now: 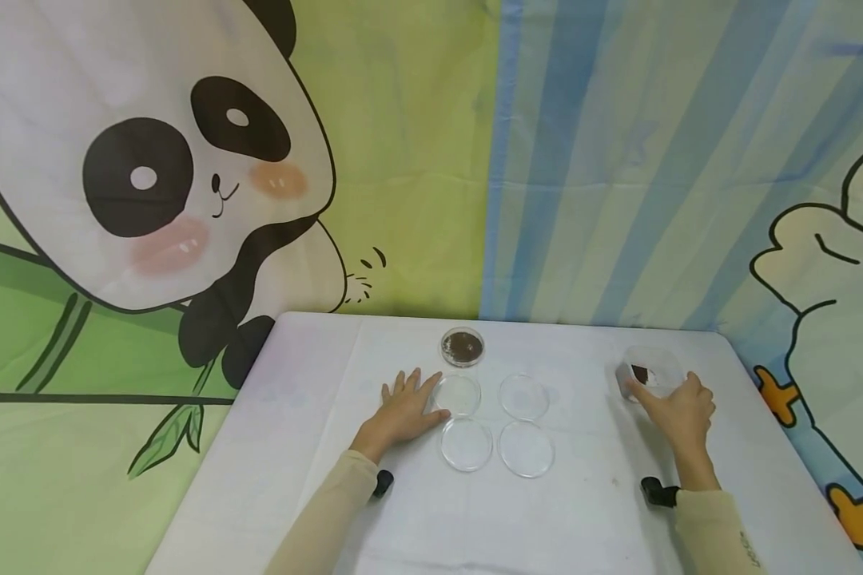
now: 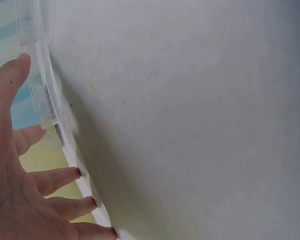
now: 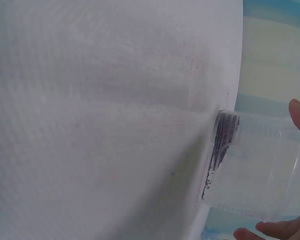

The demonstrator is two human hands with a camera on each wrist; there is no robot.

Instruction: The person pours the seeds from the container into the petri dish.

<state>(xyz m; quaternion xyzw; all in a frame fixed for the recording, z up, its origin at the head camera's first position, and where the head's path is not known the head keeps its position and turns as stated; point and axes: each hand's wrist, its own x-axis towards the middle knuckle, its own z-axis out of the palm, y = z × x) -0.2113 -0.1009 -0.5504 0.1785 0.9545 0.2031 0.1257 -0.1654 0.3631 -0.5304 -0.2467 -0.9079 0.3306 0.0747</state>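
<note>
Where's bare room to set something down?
Bare patches: in front of the clear dishes, between the sleeves; between those dishes and the tub in the right hand; and left of the left hand.
Crowded: the clear dishes, with the left hand alongside and the filled dish close behind.

White counter [image 1: 546, 519] with rounded far corners. Behind: creased printed wall covering [image 1: 453, 255]. Left: black-and-white cartoon panda [image 1: 180, 168]. Center: yellow-green panel [image 1: 410, 120]. Right: blue-and-cream slanted stripes [image 1: 618, 184], white cartoon figure [image 1: 845, 343] with orange feet [image 1: 777, 397]. Light: diffuse; soft shadows [image 1: 636, 447] on counter.
</note>
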